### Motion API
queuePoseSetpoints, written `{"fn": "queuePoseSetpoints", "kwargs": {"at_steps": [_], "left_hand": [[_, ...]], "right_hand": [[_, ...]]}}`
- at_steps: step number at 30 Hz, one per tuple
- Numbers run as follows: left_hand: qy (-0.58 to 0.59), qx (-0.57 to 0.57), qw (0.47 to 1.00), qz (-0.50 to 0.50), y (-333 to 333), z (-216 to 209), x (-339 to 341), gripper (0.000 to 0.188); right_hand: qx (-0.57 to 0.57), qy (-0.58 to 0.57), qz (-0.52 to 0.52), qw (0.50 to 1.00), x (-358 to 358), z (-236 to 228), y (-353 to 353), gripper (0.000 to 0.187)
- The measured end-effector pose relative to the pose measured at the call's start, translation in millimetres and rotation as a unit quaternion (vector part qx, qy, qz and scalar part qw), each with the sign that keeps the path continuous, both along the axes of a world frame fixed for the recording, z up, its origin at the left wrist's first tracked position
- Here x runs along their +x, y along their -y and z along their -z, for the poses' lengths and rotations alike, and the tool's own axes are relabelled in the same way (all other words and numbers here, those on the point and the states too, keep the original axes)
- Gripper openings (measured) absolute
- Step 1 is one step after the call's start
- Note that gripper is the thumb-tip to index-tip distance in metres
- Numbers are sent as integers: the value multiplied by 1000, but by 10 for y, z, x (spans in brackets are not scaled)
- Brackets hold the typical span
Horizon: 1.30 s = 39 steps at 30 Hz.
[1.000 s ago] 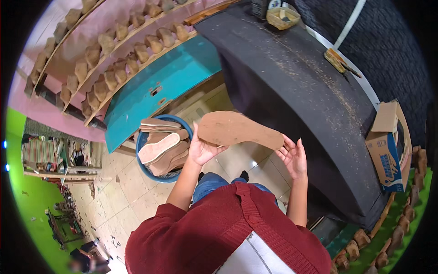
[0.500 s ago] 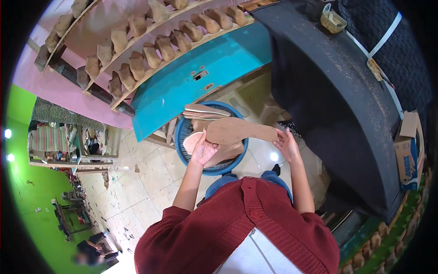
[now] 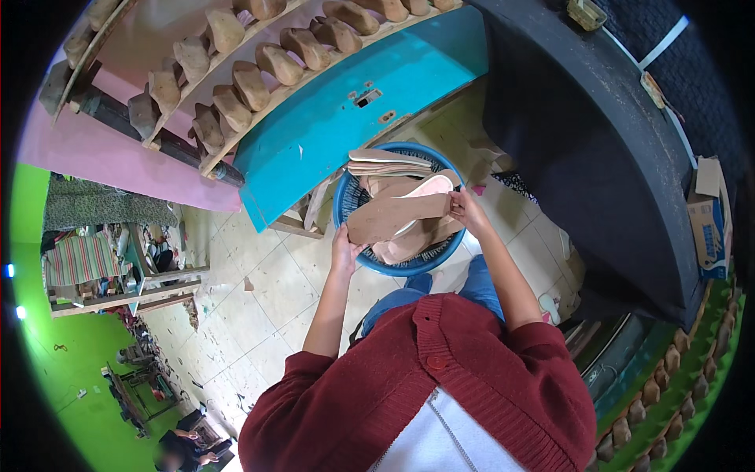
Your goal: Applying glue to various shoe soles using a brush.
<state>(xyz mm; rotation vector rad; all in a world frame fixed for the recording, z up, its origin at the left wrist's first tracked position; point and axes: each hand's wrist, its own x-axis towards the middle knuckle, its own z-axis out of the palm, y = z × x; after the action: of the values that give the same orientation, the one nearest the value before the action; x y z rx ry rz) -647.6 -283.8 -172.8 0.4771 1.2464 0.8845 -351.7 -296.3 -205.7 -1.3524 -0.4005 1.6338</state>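
Between my two hands, a brown shoe insole (image 3: 393,217) is held lengthwise above a blue basket (image 3: 432,264). My left hand (image 3: 346,250) pinches its broad end from the left side. My right hand (image 3: 468,211) grips the narrow end, thumb and fingers closed on it. Inside the basket lie more insoles, among them a neat stack (image 3: 385,164) at the far side. A pale insole with a white edge (image 3: 436,186) shows just behind the held one, which covers part of it.
Shelves of wooden shoe lasts (image 3: 279,63) run along the far left above a teal panel (image 3: 322,130). A dark cloth-covered table (image 3: 598,141) stands on the right, with a cardboard box (image 3: 708,220) beyond. Another person (image 3: 185,450) is at lower left.
The view has shifted, so the basket appears farther right. The held insole has moved left relative to the basket and now tilts, its broad end nearer me. Both hands keep hold of it.
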Motion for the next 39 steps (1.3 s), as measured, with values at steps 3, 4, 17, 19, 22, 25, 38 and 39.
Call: {"fn": "queuePoseSetpoints", "kwargs": {"at_steps": [3, 4, 17, 19, 22, 25, 38, 39], "left_hand": [[-109, 43, 990, 78, 12, 56, -22, 41], [-107, 43, 990, 79, 17, 59, 3, 41], [-387, 42, 909, 146, 7, 132, 163, 61], [-398, 27, 906, 144, 65, 92, 138, 56], [-438, 67, 887, 134, 157, 181, 59, 53], [-450, 123, 870, 161, 207, 137, 215, 51], [-428, 365, 759, 328, 60, -174, 1508, 43], [-406, 398, 751, 336, 49, -212, 1629, 42]], "right_hand": [[-2, 46, 12, 999, 32, 35, -91, 58], [-2, 48, 13, 999, 35, 16, -136, 58], [51, 232, 89, 967, 166, 460, -351, 53], [28, 225, 101, 969, 195, 510, -216, 53], [-20, 191, 141, 971, 42, 370, -59, 49], [5, 243, 184, 952, 38, 262, 191, 40], [132, 519, 242, 809, 624, -366, 1171, 17], [131, 530, 252, 799, 711, -436, 1241, 15]]}}
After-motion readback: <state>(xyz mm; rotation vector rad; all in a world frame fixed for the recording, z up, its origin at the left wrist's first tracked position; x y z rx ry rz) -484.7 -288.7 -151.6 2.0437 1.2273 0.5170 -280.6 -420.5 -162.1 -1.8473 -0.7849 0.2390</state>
